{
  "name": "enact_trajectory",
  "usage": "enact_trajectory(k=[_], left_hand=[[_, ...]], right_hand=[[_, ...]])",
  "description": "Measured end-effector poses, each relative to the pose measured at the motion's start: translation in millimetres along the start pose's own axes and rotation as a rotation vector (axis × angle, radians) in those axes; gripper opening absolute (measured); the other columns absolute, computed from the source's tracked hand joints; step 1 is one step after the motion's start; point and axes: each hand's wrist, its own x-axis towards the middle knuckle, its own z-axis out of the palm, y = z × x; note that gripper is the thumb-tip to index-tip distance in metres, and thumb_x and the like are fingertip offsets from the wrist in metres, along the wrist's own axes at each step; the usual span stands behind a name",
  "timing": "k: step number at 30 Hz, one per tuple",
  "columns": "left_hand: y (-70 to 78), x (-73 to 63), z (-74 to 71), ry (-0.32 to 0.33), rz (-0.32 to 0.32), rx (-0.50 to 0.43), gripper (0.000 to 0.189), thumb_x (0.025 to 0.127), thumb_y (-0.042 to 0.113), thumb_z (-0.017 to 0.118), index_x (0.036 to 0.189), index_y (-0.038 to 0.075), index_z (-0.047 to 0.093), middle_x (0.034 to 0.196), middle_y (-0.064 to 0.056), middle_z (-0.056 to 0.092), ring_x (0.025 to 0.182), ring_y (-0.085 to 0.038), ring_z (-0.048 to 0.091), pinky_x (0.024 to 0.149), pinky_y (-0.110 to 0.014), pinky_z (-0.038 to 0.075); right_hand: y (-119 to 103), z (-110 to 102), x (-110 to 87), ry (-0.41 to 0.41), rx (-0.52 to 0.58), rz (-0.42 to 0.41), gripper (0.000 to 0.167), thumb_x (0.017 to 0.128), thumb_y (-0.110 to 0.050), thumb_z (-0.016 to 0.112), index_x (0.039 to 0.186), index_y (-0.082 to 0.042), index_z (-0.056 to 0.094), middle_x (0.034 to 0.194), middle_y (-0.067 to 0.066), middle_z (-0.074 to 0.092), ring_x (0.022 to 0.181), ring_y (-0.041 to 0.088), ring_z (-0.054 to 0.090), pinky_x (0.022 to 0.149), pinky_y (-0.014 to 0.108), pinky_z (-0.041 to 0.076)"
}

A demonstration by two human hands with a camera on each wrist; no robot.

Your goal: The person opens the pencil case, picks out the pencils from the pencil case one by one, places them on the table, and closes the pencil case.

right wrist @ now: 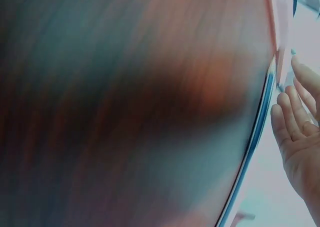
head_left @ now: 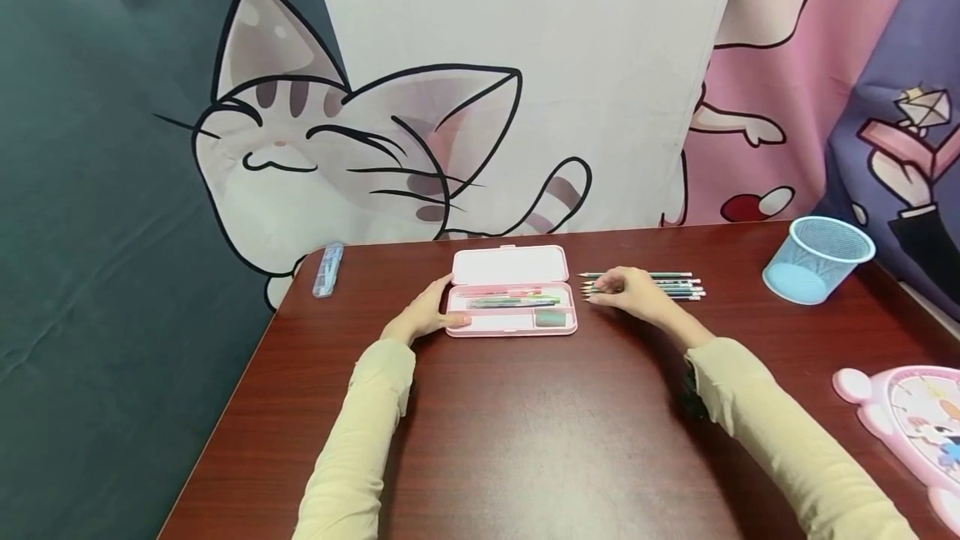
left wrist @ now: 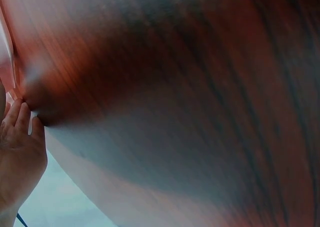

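Note:
A pink pencil case (head_left: 512,335) lies with its lid folded back. Several pens (head_left: 513,302) fill its rear compartment, and a grey-green eraser-like block (head_left: 551,319) sits at the front right. My left hand (head_left: 422,312) holds the case's left end, thumb over the front corner and fingers along the side. To the right of the case lie several pencils (head_left: 678,284), side by side with their points to the left. Over their pointed ends is my right hand (head_left: 628,290); in the right wrist view its thumb stands apart from the slightly bent fingers (right wrist: 295,112).
At the far left lies a small, pale blue, partly see-through case (head_left: 328,270). A blue mesh pen holder (head_left: 806,269) stands at the back right, and a pink clock (head_left: 885,407) lies at the right edge. A cartoon cloth hangs behind the brown table (head_left: 525,432).

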Motion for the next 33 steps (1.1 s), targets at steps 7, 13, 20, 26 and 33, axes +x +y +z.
enact_trajectory(k=[7, 13, 20, 26, 33], left_hand=[[-0.3, -1.6, 4.2, 0.000, -0.023, -0.026, 0.096, 0.075, 0.038, 0.073, 0.147, 0.011, 0.014, 0.151, -0.011, 0.021, 0.139, -0.027, 0.022, 0.113, -0.044, 0.020], [-0.4, -2.4, 5.3, 0.005, -0.013, -0.027, 0.095, 0.076, 0.038, 0.072, 0.147, 0.010, 0.015, 0.151, -0.013, 0.022, 0.138, -0.028, 0.023, 0.112, -0.045, 0.021], [0.1, -1.2, 1.7, 0.001, -0.024, -0.030, 0.096, 0.076, 0.039, 0.072, 0.147, 0.012, 0.015, 0.151, -0.011, 0.022, 0.138, -0.027, 0.022, 0.113, -0.045, 0.020], [0.1, -0.1, 0.8, -0.003, -0.022, -0.013, 0.096, 0.076, 0.040, 0.072, 0.147, 0.012, 0.014, 0.151, -0.011, 0.022, 0.138, -0.027, 0.022, 0.113, -0.045, 0.021], [0.1, -0.4, 0.5, 0.000, -0.033, -0.021, 0.096, 0.075, 0.040, 0.072, 0.147, 0.012, 0.014, 0.151, -0.011, 0.021, 0.139, -0.027, 0.022, 0.113, -0.045, 0.020]], right_hand=[[-34.0, 26.3, 13.2, -0.053, 0.081, -0.070, 0.025, 0.077, -0.015, 0.073, 0.096, 0.000, 0.067, 0.087, 0.011, 0.067, 0.080, 0.019, 0.061, 0.071, 0.029, 0.047], [-45.5, 38.4, 20.7, -0.133, 0.016, -0.121, 0.015, 0.079, -0.013, 0.070, 0.090, -0.003, 0.066, 0.081, 0.008, 0.067, 0.071, 0.013, 0.059, 0.065, 0.026, 0.046], [-47.3, 42.9, 24.9, -0.168, -0.032, -0.168, 0.008, 0.081, -0.011, 0.068, 0.086, -0.005, 0.068, 0.080, 0.005, 0.068, 0.070, 0.011, 0.057, 0.065, 0.025, 0.047], [-45.3, 43.9, 22.7, -0.136, 0.001, -0.179, 0.007, 0.082, -0.010, 0.066, 0.085, -0.004, 0.069, 0.078, 0.005, 0.067, 0.068, 0.009, 0.053, 0.063, 0.024, 0.046], [-42.6, 38.3, 22.4, -0.040, 0.000, -0.195, 0.011, 0.082, -0.006, 0.065, 0.089, 0.001, 0.070, 0.087, 0.013, 0.069, 0.075, 0.016, 0.058, 0.067, 0.028, 0.048]])
